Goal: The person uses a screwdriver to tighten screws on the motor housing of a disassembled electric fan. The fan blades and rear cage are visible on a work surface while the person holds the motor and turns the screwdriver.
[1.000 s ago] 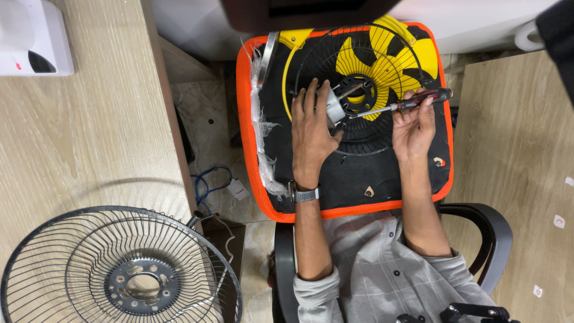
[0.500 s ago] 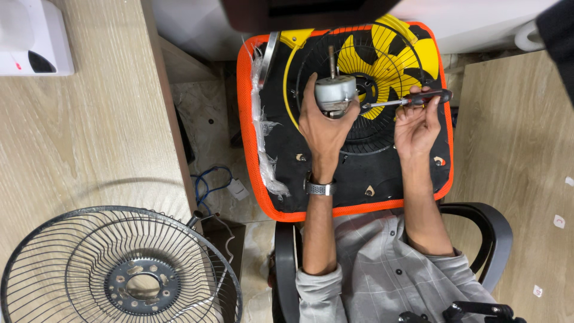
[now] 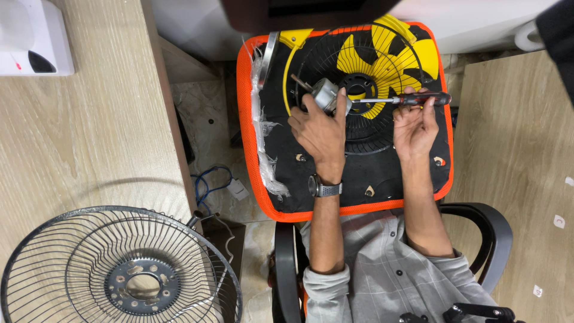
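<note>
Two wooden desktops [image 3: 78,131] flank orange-rimmed fan housing [image 3: 287,179] (tiled floor [image 3: 209,119] between).

Fan motor [image 3: 326,94]: bare metal housing, dull silver, smooth; steel shaft.
Screwdriver [image 3: 399,100]: shiny metal shank, glossy plastic handle, dark w/ red.
Fan blades [image 3: 388,57]: yellow plastic, smooth, slight sheen.
Rear guard [image 3: 359,113]: black-coated wire, matt.
Fan casing [image 3: 263,179]: orange plastic rim, black matt face.
Loose grille [image 3: 119,269]: wire, grey metallic, semi-gloss.
Tabletop [image 3: 78,137]: light wood-grain laminate, matt.
Shirt [image 3: 388,281]: grey checked cloth.
</note>
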